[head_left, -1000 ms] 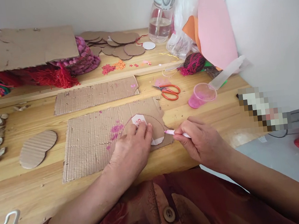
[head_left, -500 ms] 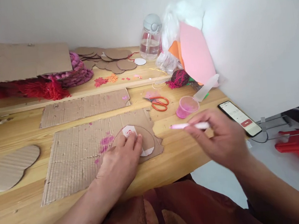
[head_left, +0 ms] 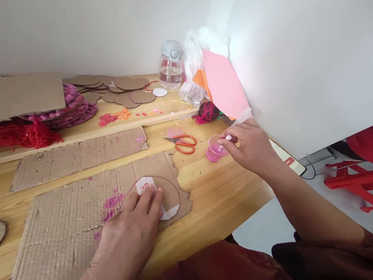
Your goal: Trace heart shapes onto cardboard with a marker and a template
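My left hand (head_left: 138, 219) lies with its fingers flat on a white paper shape with red print (head_left: 143, 184). The paper rests on a round brown cardboard piece (head_left: 168, 191), on top of a large corrugated sheet (head_left: 59, 235) stained with pink blotches. My right hand (head_left: 246, 144) is closed around a slim white stick (head_left: 228, 138), whose lower end is inside a small clear cup (head_left: 212, 155) of pink liquid. Its exact kind is unclear, as the fingers and cup hide most of it. Orange-handled scissors (head_left: 185, 144) lie left of the cup.
A phone (head_left: 286, 158) lies behind my right forearm. A narrow cardboard strip (head_left: 80, 156) and a raised ledge with cardboard discs (head_left: 143, 96), small felt cut-outs (head_left: 107, 119) and a water bottle (head_left: 170, 67) are farther back. Pink sheets (head_left: 225, 81) lean by the wall.
My right hand has moved forward with the white stick, from above the table to the cup, and its tip has gone in. My left hand stays on the paper. The view has shifted right.
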Available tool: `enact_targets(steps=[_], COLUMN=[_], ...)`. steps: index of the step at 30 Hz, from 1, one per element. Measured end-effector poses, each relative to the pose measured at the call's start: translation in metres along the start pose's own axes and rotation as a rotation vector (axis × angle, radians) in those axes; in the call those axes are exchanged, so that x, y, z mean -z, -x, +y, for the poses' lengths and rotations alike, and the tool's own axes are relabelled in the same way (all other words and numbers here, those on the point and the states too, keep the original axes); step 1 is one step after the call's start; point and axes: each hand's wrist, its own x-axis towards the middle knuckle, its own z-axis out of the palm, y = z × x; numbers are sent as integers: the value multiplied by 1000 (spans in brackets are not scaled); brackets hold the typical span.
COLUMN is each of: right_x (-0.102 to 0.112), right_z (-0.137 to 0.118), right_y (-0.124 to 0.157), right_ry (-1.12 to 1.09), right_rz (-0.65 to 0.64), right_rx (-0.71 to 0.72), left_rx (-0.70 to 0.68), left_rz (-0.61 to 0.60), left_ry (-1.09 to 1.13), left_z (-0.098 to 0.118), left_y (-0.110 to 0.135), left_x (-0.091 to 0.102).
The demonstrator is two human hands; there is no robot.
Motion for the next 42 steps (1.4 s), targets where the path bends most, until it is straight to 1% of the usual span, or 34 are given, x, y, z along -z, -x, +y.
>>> enact_targets(steps=[2,5,11,15,17,19,23,30,31,33,36,39,41,42], right_x=[-6,-9,-10,-13,-14,-14,-15,-18,-17,-11,8,32,43,44], right_z=[2,2,2,4,5,7,8,8,8,6,-3,-22,-38,-46], right_y=[1,1,-1,-2,-1,0,1,-2,-2,-2,2,10,19,24], right_ry=[-18,-71,-73,-111,-113,-102,-72,-87,-83,-79,-72,-120,-197,-243], right_rz=[-33,-58,18,-18,17,45,-4,-7,-3,47,183,330,380,390], right_rx=[21,13,30,-23,-54,-51,-36,-21,-24,-50,-126,-175,-210,-205], left_rx=[-13,-20,-4,-13,-20,-20,-10,15,26,40,50,43,38,37], left_rz=[7,17,-5,-15,-14,-21,-51,-47,-54,-73,-101,-102,-93,-90], left_ry=[-3,11,39,41,33,28,22,91,104,126,156,182,204,216], left_z=[-1,-2,-2,-4,-4,-5,-5,-6,-7,-7,-9,-11,-12,-12], left_y=[0,0,1,2,2,3,2,-4,-6,-8,-10,-9,-8,-8], left_x=[-2,-3,-2,-4,-5,-4,0,7,10,14,17,16,14,13])
